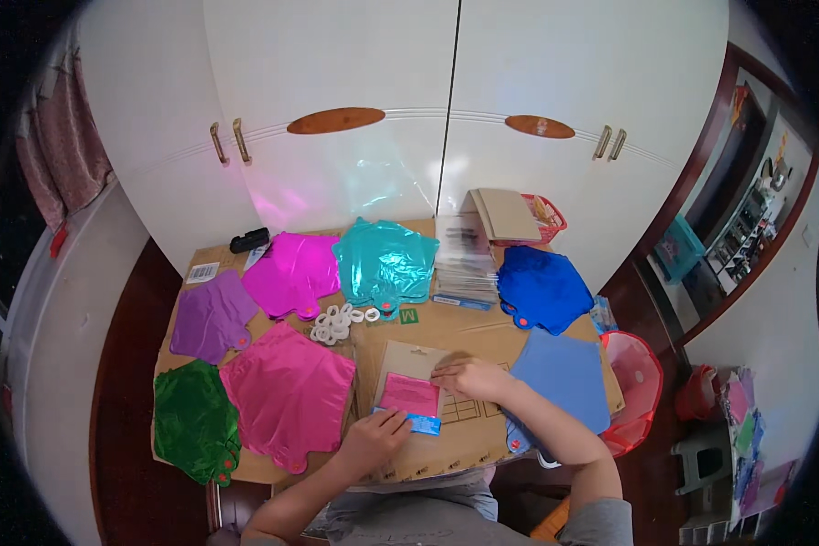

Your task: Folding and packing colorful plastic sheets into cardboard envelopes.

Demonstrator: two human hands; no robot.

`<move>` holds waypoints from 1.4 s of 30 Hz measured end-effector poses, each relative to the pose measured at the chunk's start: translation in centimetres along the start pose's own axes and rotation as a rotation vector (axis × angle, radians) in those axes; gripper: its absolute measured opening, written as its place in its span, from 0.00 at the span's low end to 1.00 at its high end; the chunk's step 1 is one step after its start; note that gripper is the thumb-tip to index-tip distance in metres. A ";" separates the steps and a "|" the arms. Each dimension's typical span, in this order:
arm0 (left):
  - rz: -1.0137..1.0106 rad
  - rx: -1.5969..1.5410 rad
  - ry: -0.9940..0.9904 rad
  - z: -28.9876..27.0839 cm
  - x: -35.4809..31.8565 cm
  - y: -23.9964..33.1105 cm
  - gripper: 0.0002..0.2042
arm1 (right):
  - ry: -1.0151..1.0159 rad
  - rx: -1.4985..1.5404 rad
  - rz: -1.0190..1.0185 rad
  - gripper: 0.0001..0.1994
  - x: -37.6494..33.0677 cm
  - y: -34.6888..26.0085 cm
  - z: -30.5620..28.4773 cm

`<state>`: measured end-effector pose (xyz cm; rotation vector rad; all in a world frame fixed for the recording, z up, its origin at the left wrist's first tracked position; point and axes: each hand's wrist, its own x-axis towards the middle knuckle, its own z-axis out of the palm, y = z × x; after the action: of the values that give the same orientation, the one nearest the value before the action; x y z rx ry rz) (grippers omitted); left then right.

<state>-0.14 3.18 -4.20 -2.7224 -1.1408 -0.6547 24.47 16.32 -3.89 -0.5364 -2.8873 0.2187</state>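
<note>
In front of me lies a tan card (417,353) with a hang slot at its top. A folded pink foil piece (409,394) rests on it, with a blue strip (425,424) along its lower edge. My left hand (376,439) has its fingers closed at the left end of the blue strip. My right hand (471,377) has its fingers together at the card's right edge, beside the pink piece. Its fingertips partly cover that edge. A stack of flat foil balloons in pink (291,391) spreads left of my left hand; pale blue ones (562,382) lie under my right forearm.
Further foil stacks are green (196,420), purple (211,314), magenta (293,273), teal (387,264) and dark blue (544,289). White rings (331,323) lie mid-table. Behind are clear packets (465,264), tan cards (508,217) and a red basket (555,223). A red bin (632,387) stands right.
</note>
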 end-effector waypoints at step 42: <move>-0.139 -0.037 -0.007 0.4 -0.3 1.1 0.13 | 0.421 -0.084 0.744 0.10 -2.5 19.1 -2.5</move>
<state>0.60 2.29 -4.58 -2.6955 -1.3419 -0.6910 33.85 33.33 -5.28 -1.4552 -2.1864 0.0705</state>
